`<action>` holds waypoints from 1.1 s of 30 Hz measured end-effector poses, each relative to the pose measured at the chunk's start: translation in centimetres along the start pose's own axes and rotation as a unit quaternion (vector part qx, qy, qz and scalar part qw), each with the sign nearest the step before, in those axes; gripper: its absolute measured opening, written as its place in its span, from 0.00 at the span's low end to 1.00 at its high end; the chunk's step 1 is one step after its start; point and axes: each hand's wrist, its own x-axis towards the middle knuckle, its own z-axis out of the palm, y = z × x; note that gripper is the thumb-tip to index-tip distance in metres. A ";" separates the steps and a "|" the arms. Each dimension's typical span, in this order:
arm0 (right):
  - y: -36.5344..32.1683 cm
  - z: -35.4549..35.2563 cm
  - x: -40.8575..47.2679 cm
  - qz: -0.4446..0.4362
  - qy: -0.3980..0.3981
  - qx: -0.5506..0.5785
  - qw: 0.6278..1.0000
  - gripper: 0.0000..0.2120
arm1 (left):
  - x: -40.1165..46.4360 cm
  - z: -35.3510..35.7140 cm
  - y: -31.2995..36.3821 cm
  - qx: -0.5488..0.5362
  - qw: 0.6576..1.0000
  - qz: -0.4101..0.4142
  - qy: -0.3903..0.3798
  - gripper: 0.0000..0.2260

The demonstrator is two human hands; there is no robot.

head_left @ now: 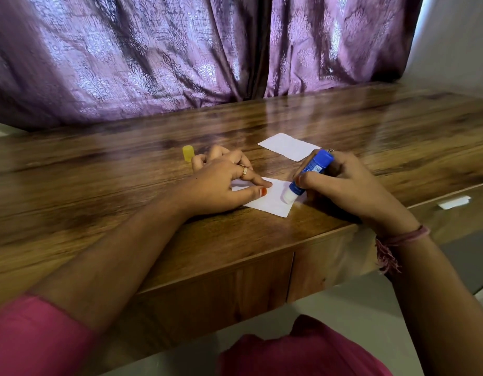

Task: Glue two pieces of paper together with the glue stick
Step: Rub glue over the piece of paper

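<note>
Pink cloth (303, 351) over my lap and a pink sleeve (31, 335) on my left arm fill the bottom of my view, closest to the lens. Beyond them I see the near paper (273, 198) lying flat on the wooden counter (99, 169), close to its front edge. My left hand (221, 185) rests on that sheet's left part, thumb and forefinger pressed flat on it, the other fingers loosely curled behind; a ring (243, 171) sits on one of them. My right hand (341, 183) grips the blue glue stick (308, 175), fingers curled round its barrel, the stick tilted with its white tip touching the sheet near the right edge. A pink thread band (398, 240) circles that wrist. The second paper (288, 146) lies farther back on the counter, apart from the first, just behind the stick's upper end. The yellow cap (188, 153) stands upright to the left, just beyond my left fingers. Purple patterned curtains (153, 55) hang behind the counter.
</note>
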 end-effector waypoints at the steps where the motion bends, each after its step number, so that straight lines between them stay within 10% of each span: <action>1: 0.0 0.0 0.0 0.000 -0.002 -0.005 1.000 0.10 | 0.0 0.0 0.0 -0.003 1.000 0.001 -0.001 0.07; 33: 0.1 -0.5 -0.2 -0.047 -0.101 -0.010 0.994 0.03 | -0.1 -0.3 0.4 -0.024 1.000 -0.007 -0.010 0.08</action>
